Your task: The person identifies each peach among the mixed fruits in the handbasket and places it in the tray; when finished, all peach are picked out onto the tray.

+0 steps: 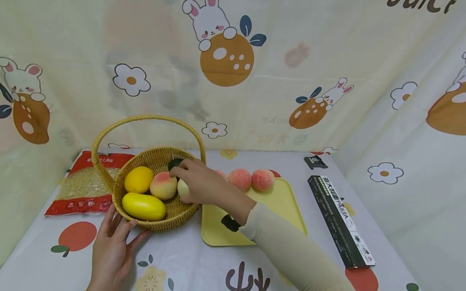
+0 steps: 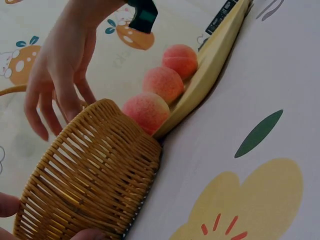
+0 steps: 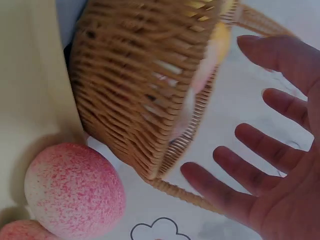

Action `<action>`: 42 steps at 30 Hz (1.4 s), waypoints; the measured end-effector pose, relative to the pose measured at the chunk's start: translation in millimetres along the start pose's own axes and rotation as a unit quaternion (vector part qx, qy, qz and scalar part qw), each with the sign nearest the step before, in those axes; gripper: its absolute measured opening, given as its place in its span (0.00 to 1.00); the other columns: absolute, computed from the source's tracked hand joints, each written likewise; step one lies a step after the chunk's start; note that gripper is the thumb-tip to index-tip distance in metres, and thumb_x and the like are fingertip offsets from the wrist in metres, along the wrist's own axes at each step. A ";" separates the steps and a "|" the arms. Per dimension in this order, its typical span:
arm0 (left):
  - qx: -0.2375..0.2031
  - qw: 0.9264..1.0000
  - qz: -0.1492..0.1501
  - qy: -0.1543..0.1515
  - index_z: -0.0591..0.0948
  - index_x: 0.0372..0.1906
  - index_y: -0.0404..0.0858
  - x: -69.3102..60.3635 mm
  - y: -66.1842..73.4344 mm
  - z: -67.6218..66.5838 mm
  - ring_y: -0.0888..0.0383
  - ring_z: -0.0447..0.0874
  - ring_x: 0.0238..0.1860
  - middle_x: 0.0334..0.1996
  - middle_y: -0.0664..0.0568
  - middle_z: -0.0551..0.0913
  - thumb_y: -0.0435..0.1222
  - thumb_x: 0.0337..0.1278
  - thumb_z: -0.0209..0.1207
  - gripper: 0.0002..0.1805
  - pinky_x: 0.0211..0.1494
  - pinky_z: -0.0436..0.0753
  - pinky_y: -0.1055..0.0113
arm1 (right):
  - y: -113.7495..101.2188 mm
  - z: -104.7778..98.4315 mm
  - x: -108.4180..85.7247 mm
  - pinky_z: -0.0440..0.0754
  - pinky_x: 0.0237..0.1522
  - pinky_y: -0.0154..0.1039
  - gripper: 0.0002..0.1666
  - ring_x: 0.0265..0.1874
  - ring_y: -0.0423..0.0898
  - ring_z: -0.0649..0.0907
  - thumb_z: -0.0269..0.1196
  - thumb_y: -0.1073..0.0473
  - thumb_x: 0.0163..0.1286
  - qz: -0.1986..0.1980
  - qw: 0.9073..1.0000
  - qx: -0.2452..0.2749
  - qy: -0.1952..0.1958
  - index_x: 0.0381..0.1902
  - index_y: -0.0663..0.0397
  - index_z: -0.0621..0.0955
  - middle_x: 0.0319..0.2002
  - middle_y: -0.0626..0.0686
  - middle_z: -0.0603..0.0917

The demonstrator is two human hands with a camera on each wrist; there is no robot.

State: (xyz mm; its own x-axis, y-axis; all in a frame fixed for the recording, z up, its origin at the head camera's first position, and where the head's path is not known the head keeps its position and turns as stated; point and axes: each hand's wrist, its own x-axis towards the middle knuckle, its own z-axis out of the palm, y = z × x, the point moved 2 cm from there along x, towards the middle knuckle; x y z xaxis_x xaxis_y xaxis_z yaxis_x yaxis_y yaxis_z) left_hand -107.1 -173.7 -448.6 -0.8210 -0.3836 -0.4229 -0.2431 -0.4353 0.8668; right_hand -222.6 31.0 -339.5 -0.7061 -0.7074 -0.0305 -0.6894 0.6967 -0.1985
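tablecloth under wicker basket, rabbit-print fabric behind

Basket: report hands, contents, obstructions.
Left hand touching basket. Right hand open above it, holding nothing. Peach and two yellow fruits inside. No obstruction seen.

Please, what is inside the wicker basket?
Inside the wicker basket are a round yellow fruit, a long yellow fruit, a peach, and, partly covered by the right grip, a pale fruit and something dark. What lies behind or beneath these is hidden.
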 end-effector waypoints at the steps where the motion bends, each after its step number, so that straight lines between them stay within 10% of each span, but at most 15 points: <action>1: 0.001 1.000 0.000 0.000 0.53 0.82 0.76 0.1 0.0 0.1 0.48 0.59 0.81 0.87 0.57 0.49 0.30 0.77 0.53 0.45 0.60 0.86 0.48 | 0.1 2.8 5.1 0.85 0.52 0.38 0.36 0.61 0.51 0.76 0.73 0.52 0.68 0.005 1.000 -0.021 -0.011 0.72 0.38 0.75 0.67 0.52 0.76; 15: 0.000 1.000 0.003 -0.005 0.53 0.82 0.76 -0.2 -1.1 0.5 0.47 0.60 0.80 0.87 0.56 0.48 0.30 0.77 0.53 0.45 0.61 0.85 0.47 | -5.3 21.6 46.8 0.87 0.57 0.49 0.38 0.66 0.58 0.76 0.73 0.52 0.68 0.056 0.980 -0.134 -0.135 0.74 0.34 0.73 0.71 0.54 0.74; 42: -0.002 1.000 -0.002 -0.009 0.52 0.81 0.77 1.7 -2.1 0.5 0.48 0.58 0.81 0.88 0.57 0.47 0.30 0.77 0.53 0.45 0.62 0.84 0.46 | 0.3 25.2 38.2 0.86 0.46 0.43 0.40 0.57 0.52 0.76 0.78 0.41 0.60 0.037 0.984 -0.137 -0.108 0.68 0.28 0.74 0.64 0.49 0.73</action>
State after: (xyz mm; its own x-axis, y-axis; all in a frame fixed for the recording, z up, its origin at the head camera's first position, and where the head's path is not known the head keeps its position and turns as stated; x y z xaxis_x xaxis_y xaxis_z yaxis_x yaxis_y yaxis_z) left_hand -108.2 -173.1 -451.0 -0.8290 -0.3682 -0.4209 -0.2435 -0.4400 0.8644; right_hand -245.8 1.2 -365.4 -0.7253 -0.6421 -0.2481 -0.6763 0.7319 0.0828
